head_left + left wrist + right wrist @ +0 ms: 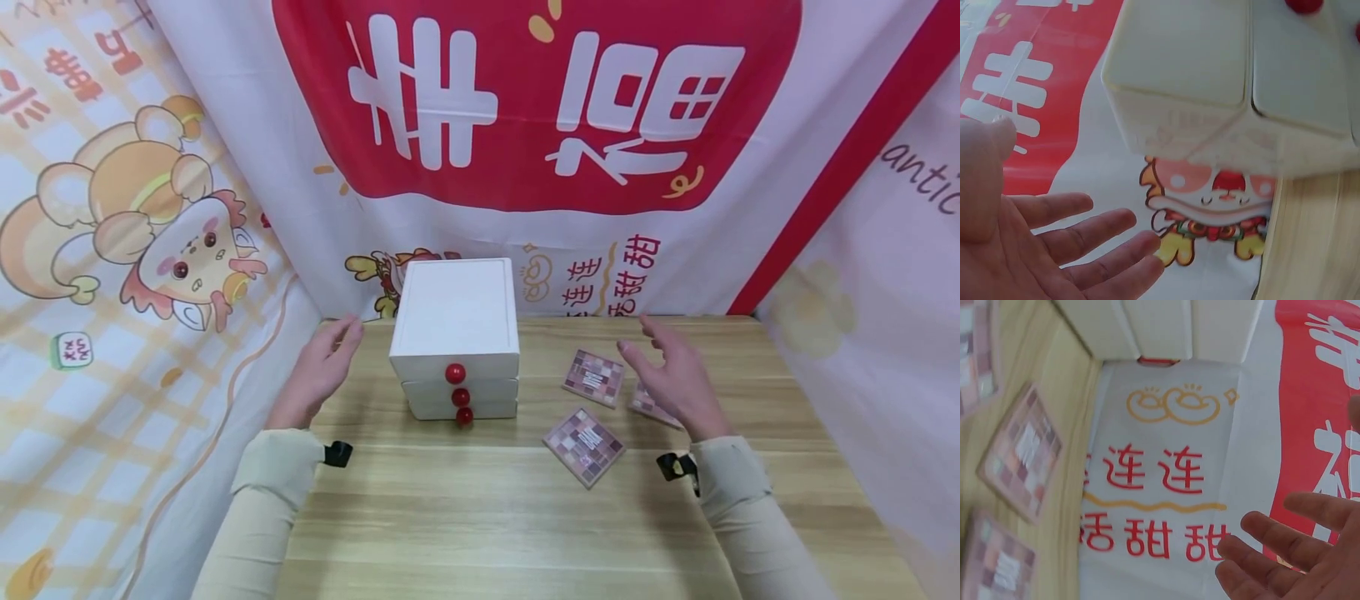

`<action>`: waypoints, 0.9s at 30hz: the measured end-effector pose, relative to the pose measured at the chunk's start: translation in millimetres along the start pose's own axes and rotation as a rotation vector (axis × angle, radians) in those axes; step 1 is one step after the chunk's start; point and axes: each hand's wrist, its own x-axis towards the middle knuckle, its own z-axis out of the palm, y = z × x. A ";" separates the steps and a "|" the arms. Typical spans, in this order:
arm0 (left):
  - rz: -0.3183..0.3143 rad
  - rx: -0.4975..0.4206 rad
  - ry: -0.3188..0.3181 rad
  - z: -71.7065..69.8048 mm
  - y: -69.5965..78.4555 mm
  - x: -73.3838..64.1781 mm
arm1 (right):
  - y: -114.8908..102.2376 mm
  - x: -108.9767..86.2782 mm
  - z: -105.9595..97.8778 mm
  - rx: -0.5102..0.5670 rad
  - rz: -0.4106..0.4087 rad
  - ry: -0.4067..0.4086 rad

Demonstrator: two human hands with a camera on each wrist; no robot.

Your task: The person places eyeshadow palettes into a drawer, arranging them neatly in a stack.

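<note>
A white drawer box (457,333) with red round knobs (455,373) down its front stands at the back of the wooden table. To its left, my left hand (318,371) is raised with straight, spread fingers, apart from the box and holding nothing. My right hand (675,383) hovers at the right, fingers also extended and nothing held. Three flat square palettes with a pink and mauve checkered pattern lie right of the box: one palette (594,377) at the back, another palette (584,447) nearer, and a third palette (651,405) partly hidden beneath my right hand.
The wooden table (480,517) meets a hanging cloth (525,225) with red and white lettering right behind the box. Printed cloth (247,367) also walls the left side, and a pale cloth (862,333) the right. A black strap (678,467) is at the right wrist.
</note>
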 end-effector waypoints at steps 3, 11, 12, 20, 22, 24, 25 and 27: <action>-0.035 -0.140 -0.012 4.7 2.1 2.6 | -2.2 -1.9 3.2 0.076 0.017 -0.023; -0.135 -0.404 -0.046 16.7 6.9 7.9 | -7.7 -5.4 14.7 0.269 0.077 -0.031; -0.135 -0.433 -0.045 17.6 7.5 8.4 | -8.8 -6.0 16.2 0.303 0.090 -0.028; -0.135 -0.519 -0.050 23.9 8.3 12.5 | -16.0 -11.1 31.7 0.623 0.190 -0.052; -0.136 -0.523 -0.053 25.7 7.7 13.3 | -17.8 -12.4 37.0 0.678 0.194 -0.058; -0.134 -0.530 -0.054 27.8 7.4 14.0 | -19.6 -13.8 43.2 0.728 0.193 -0.062; -0.132 -0.528 -0.055 28.8 7.1 14.7 | -20.7 -14.5 46.3 0.745 0.197 -0.065; -0.135 -0.526 -0.055 30.5 6.8 15.7 | -22.8 -15.7 52.4 0.784 0.207 -0.071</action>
